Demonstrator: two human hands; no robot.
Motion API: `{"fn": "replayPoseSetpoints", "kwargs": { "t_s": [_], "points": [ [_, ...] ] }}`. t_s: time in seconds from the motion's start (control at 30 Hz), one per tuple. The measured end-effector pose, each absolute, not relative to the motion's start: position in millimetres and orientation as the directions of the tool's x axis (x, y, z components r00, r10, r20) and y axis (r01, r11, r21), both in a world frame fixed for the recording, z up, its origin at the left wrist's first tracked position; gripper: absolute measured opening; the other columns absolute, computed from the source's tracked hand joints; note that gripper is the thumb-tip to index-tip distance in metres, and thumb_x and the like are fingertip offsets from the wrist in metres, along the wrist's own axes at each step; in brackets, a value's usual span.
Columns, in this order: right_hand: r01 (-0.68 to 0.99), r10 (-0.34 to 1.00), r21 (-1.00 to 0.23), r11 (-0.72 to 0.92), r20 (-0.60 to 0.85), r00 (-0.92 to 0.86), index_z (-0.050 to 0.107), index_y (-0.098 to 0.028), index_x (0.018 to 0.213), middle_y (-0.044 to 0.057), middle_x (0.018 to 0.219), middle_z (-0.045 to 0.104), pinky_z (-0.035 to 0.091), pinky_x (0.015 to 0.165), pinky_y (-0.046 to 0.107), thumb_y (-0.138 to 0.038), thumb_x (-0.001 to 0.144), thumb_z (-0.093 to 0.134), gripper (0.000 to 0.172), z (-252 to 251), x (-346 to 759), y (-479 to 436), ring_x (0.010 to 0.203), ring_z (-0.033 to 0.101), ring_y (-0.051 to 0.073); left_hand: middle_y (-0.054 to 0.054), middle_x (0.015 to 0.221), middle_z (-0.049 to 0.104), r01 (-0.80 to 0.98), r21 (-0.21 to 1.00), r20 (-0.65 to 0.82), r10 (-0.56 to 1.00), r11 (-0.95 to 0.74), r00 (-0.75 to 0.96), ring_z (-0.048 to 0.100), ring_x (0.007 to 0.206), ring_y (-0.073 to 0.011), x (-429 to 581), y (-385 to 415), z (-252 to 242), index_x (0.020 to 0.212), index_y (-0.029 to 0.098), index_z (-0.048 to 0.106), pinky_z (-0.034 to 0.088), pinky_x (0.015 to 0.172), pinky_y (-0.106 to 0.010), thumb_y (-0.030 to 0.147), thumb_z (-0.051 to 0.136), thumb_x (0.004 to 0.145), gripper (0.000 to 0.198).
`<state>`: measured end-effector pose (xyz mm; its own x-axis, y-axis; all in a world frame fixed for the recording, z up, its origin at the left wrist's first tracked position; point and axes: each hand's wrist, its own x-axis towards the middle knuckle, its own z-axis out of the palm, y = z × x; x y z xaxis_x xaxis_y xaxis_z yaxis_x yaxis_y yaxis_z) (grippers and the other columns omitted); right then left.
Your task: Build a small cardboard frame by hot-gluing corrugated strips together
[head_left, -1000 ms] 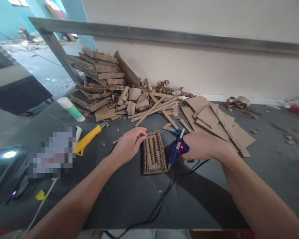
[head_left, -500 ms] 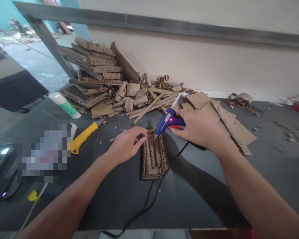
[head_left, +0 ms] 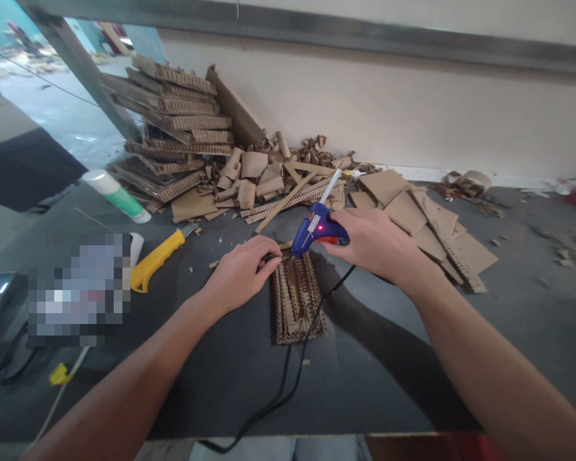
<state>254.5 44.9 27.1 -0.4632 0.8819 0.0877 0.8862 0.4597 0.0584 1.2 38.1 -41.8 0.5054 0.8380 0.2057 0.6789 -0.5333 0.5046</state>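
Right hand [head_left: 377, 246] grips a blue hot glue gun with a lit red lamp [head_left: 317, 229], fingers wrapped round the handle, white glue stick poking out the back toward the wall, nozzle tilted down at the far left corner of a small rectangular tray built from corrugated cardboard strips [head_left: 296, 299]. Left hand [head_left: 242, 274] sits at that same far corner, fingers curled and pinching a thin cardboard sliver [head_left: 284, 245] right by the nozzle; exact contact with the tray rim is too small to tell. The tray lies flat on the dark grey table [head_left: 388, 378], centre, between both forearms. The gun's black cable [head_left: 288, 390] runs over the tray's right side to the near table edge. Left of the hands: a yellow-handled utility knife [head_left: 156, 259], and farther back a white-and-green glue bottle [head_left: 115, 195] lying on its side. Against the wall, a stack of corrugated cardboard slabs [head_left: 173, 137] with loose rolled scraps [head_left: 254, 176]; flat brown cardboard sheets [head_left: 427, 230] lie behind the right hand.
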Motion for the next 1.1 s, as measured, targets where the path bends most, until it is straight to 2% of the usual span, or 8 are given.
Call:
{"fn": "replayPoseSetpoints", "kwargs": {
  "t_s": [0.33, 0.6, 1.1],
  "points": [
    [0.873, 0.87, 0.088, 0.48, 0.079, -0.486, 0.063, -0.011, 0.105, 0.011, 0.09, 0.07, 0.034, 0.057, 0.032, -0.032, 0.092, 0.064, 0.025, 27.7, 251.5, 40.7, 0.075, 0.064, 0.025, -0.005, 0.113, 0.068, 0.701, 0.495, 0.172, 0.848, -0.514, 0.501, 0.065, 0.083, -0.0176, 1.1, 38.7, -41.4, 0.105, 0.023, 0.063, 0.048, 0.069, -0.031, 0.034, 0.049, 0.1, 0.019],
    [0.842, 0.836, 0.167, 0.514, 0.122, -0.535, 0.063, -0.012, 0.103, 0.011, 0.087, 0.07, 0.033, 0.058, 0.032, -0.03, 0.091, 0.065, 0.022, 29.9, 251.0, 35.8, 0.075, 0.065, 0.025, -0.004, 0.112, 0.068, 0.68, 0.497, 0.21, 0.835, -0.539, 0.508, 0.066, 0.088, -0.0175, 1.3, 39.3, -43.5, 0.104, 0.022, 0.062, 0.05, 0.08, -0.032, 0.03, 0.05, 0.099, 0.016],
    [0.834, 0.831, 0.178, 0.522, 0.115, -0.544, 0.062, -0.012, 0.102, 0.011, 0.085, 0.069, 0.033, 0.056, 0.032, -0.026, 0.092, 0.064, 0.017, 36.5, 245.6, 29.9, 0.074, 0.066, 0.026, -0.004, 0.108, 0.068, 0.692, 0.5, 0.186, 0.845, -0.521, 0.502, 0.064, 0.085, -0.0176, 2.1, 38.9, -41.9, 0.101, 0.022, 0.063, 0.048, 0.075, -0.031, 0.031, 0.05, 0.098, 0.016]
  ]
}}
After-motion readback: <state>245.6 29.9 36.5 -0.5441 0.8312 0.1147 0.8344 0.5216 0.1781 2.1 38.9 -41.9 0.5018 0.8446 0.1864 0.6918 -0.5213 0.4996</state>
